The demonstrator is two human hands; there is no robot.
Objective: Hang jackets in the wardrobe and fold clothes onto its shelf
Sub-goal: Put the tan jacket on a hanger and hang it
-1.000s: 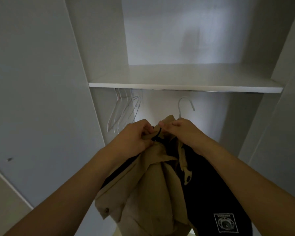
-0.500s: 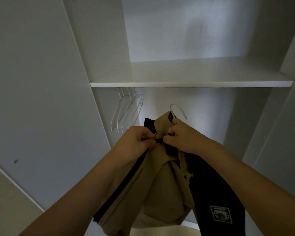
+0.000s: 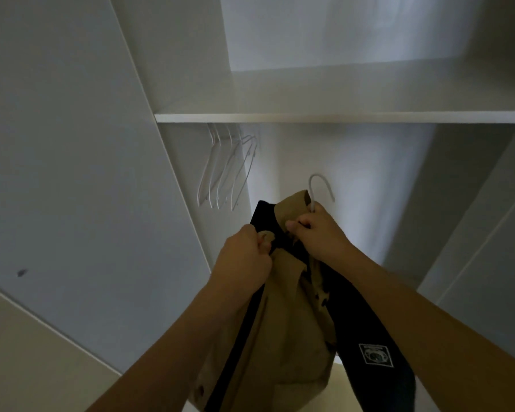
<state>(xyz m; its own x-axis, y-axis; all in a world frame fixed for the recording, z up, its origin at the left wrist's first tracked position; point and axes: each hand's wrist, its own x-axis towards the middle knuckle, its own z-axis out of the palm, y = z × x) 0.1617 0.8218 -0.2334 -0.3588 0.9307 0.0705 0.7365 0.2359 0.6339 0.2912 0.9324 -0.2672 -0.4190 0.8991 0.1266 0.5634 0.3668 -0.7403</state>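
Dim light; plain white side panel [image 3: 72, 173] at left with small dark mark [image 3: 21, 272]; pale beige wall strip [image 3: 18, 352] bottom-left.

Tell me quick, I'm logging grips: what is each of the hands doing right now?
Left hand: closed, gripping the tan jacket near its collar.
Right hand: closed, gripping the base of the white hanger at the jacket's neck.

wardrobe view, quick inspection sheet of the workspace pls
surface: white shelf, nothing seen on its visible part
job's things: tan and black jacket on a white hanger, hook free in the air below the shelf
clutter: nothing seen
grippers: left hand grips the collar; right hand pinches the fabric at the hook's base
cables: nothing seen
surroundings: spare white hangers hang under the shelf at left; white wardrobe panels
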